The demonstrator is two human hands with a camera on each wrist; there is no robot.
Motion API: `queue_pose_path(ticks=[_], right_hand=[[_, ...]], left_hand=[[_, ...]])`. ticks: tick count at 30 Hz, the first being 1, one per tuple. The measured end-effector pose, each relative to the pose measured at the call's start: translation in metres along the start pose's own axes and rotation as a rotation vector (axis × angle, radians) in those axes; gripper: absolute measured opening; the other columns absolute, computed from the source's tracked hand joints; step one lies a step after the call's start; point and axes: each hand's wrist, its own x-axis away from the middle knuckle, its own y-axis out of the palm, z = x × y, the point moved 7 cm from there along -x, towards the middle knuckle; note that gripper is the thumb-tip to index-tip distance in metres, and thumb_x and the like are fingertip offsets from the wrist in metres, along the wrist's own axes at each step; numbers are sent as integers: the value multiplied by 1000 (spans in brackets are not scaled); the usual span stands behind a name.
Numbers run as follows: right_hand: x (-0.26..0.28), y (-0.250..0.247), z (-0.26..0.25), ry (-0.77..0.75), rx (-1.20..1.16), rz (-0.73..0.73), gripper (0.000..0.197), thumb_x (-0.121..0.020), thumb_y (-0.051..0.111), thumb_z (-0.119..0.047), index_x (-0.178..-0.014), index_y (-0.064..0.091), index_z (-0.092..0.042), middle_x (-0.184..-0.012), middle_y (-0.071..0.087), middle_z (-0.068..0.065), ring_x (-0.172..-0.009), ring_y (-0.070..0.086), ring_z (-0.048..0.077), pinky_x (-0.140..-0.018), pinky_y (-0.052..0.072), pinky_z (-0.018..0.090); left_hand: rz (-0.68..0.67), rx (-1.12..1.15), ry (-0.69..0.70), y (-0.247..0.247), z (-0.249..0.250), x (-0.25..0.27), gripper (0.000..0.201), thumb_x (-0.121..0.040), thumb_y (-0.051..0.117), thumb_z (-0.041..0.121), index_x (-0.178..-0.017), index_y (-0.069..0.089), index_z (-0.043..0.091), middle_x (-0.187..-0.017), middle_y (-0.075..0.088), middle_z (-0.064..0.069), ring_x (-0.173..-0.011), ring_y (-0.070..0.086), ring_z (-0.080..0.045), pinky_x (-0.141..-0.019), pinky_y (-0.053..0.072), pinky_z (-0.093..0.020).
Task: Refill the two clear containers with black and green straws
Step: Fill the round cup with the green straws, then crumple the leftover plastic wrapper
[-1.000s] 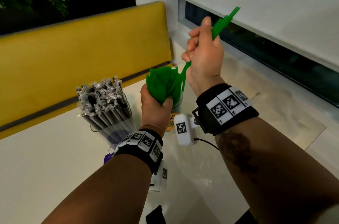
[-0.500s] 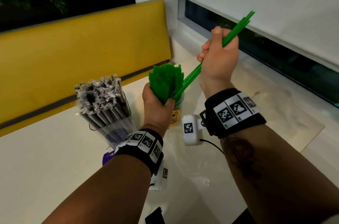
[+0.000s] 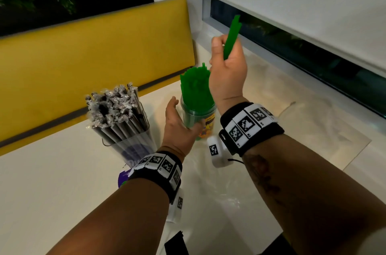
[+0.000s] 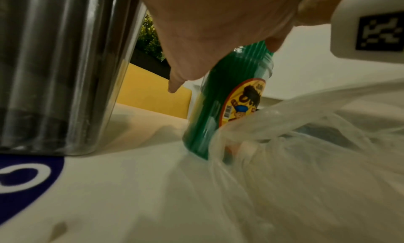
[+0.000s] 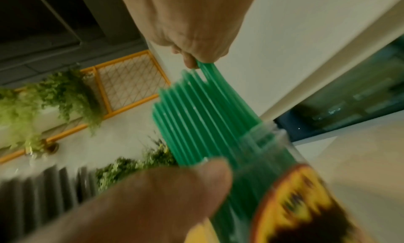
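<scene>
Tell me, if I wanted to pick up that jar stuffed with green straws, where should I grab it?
Probably around the green straw jar, on its round labelled wall below the rim, coming from the side. The green straws fan out above the opening, so a grasp from above would likely crush them. The left hand already sits open beside it.

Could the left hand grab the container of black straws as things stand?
Probably yes. The left hand is open by the green-straw jar, holding nothing, and the container of black straws stands right beside it with nothing between them.
</scene>
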Motion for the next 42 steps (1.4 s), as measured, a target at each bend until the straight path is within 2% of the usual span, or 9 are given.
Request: queue_pose_path(ticks=[10, 13, 17, 23, 27, 32, 36, 39, 42], right_hand=[[22, 4, 11, -2, 150, -220, 37, -90, 59, -39, -120, 52, -17, -115, 56, 2, -107, 55, 12, -96, 48, 36], [2, -14, -37, -293, 88, -124, 82, -86, 69, -19, -149, 21, 4, -147, 40, 19, -137, 40, 28, -113, 36, 47], [-21, 6, -69, -615, 419, -380, 63, -99, 50, -19, -149, 22, 8, -157, 27, 24, -147, 23, 37, -122, 19, 48], [19, 28, 28, -148, 722, -944, 61, -105, 25, -46, -157, 14, -15, -165, 12, 4, -152, 6, 20, -123, 13, 44], [20, 23, 19, -196, 614, -837, 61, -105, 21, -45, -157, 9, -15, -165, 3, 4, -152, -4, 22, -122, 1, 50], [0, -12, -5, 202, 273, -784, 63, -103, 28, -53, -157, 4, -31, -165, 6, -5, -151, 6, 15, -122, 9, 44], [-55, -109, -24, 287, 23, -328, 35, -100, 48, -30, -135, 53, -32, -138, 57, -10, -127, 53, 6, -112, 39, 32], [-47, -168, 35, 467, 214, -318, 28, -95, 53, -14, -111, 63, -35, -118, 68, -6, -114, 63, 16, -97, 47, 33], [18, -184, 128, 672, 799, -690, 37, -98, 56, -24, -134, 52, -28, -141, 54, 8, -127, 51, 28, -104, 39, 35]], left_hand=[[-18, 153, -4, 14, 21, -37, 93, -49, 92, 29, -128, 43, 25, -116, 63, 4, -107, 62, -16, -87, 56, -42], [-7, 96, -45, 14, 11, -41, 81, -43, 91, 39, -114, 52, 32, -112, 64, 5, -105, 63, -17, -84, 58, -42], [5, 67, -20, 13, 12, -40, 84, -45, 90, 35, -119, 50, 32, -115, 62, 9, -109, 60, -12, -88, 57, -39], [-18, 87, -15, 11, 18, -34, 77, -53, 91, 21, -113, 46, 37, -111, 61, 12, -103, 59, -4, -86, 56, -28], [-33, 139, -21, 13, 20, -33, 73, -55, 91, 16, -108, 48, 42, -106, 64, 14, -98, 61, 1, -77, 53, -19], [46, 51, -221, 7, 7, -24, 109, -52, 92, 36, -142, 32, 24, -144, 43, -1, -131, 45, -18, -106, 43, -40], [153, -56, -287, -22, 2, 22, 36, -78, 74, 45, -92, 52, 21, -86, 57, -3, -79, 54, -23, -75, 49, -42], [-237, 36, -476, 0, -9, 62, 48, -84, 57, 57, -61, 54, 16, -55, 60, -4, -52, 53, -21, -60, 45, -37], [-678, 115, -767, 44, -9, 102, 64, -87, 41, 71, -85, 66, 12, -85, 73, -8, -76, 67, -19, -71, 49, -31]])
